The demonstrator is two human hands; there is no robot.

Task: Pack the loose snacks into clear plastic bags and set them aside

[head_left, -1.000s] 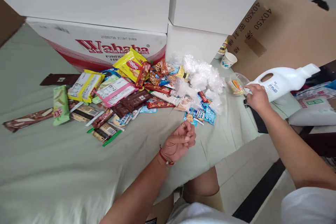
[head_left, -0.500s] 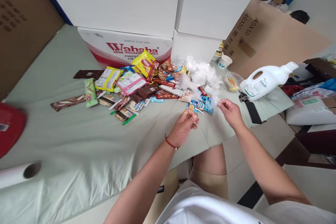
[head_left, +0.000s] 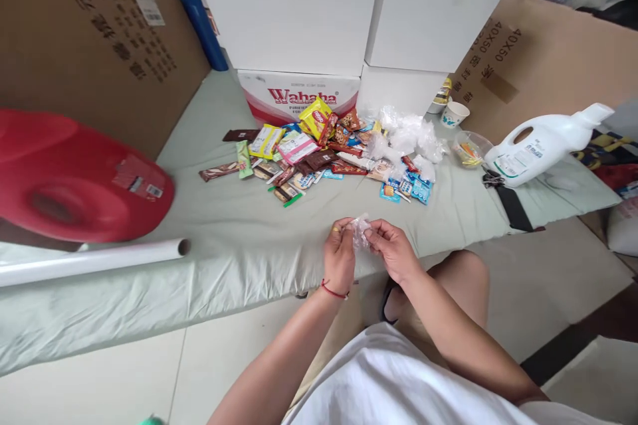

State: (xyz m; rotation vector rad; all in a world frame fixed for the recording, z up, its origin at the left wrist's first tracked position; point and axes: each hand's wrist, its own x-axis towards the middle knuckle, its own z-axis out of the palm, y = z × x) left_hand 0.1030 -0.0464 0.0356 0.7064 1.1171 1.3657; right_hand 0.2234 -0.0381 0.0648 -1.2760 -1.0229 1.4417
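Note:
Crumpled clear plastic wrap, perhaps a small bag (head_left: 361,231), is pinched between both hands over the front edge of the cloth-covered table (head_left: 239,239). My left hand (head_left: 341,249) grips its left side and wears a red cord bracelet. My right hand (head_left: 395,249) is closed on its right side. Beyond the hands lies a pile of packaged snacks, with a yellow packet (head_left: 318,118), a pink-edged packet (head_left: 298,147) and blue sachets (head_left: 419,188). More crumpled clear plastic bags (head_left: 409,136) rest at the right of the pile.
White boxes (head_left: 299,6) stand behind the pile. At left are a large red bottle (head_left: 84,179) and a white roll (head_left: 100,261). To the right are a paper cup (head_left: 454,114), a clear bowl (head_left: 471,148), a white jug (head_left: 543,146) and a black strap-like item (head_left: 514,207).
My right hand has drawn a piece of clear plastic from the heap toward me, and my left hand has come to meet it. The view has turned left, showing more of the red bottle.

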